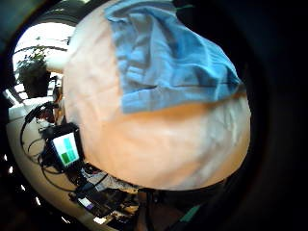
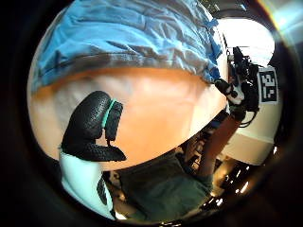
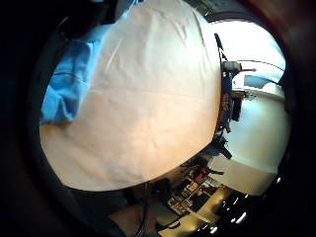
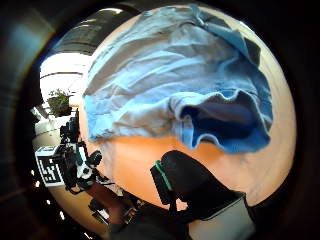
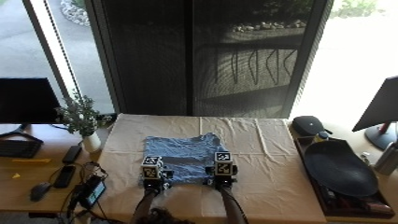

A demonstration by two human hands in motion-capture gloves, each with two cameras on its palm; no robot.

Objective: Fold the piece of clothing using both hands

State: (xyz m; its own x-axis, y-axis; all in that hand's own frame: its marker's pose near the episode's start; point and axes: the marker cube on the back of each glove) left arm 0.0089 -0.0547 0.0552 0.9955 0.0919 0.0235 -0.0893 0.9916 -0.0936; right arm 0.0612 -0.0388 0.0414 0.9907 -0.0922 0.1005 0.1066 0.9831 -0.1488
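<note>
A blue T-shirt [image 5: 180,156] lies flat on the cream tablecloth [image 5: 267,144], its hem toward the person. My left hand [image 5: 152,181] is at the hem's left end and my right hand [image 5: 223,178] at its right end. In the left thumb side view my left thumb [image 2: 90,127] is bent over bare tablecloth, just short of the shirt [image 2: 128,38], and holds nothing. In the right thumb side view my right thumb [image 4: 195,185] hangs beside the gaping hem [image 4: 225,125] without touching it. The little finger side views show the shirt [image 1: 168,62] [image 3: 64,89] close to both palms.
A potted plant [image 5: 80,121] stands off the table's left edge, with a mouse [image 5: 39,190] and a small screen device [image 5: 90,191] nearby. A dark tray [image 5: 339,168] and a monitor [image 5: 382,112] stand at the right. Bare tablecloth lies right of the shirt.
</note>
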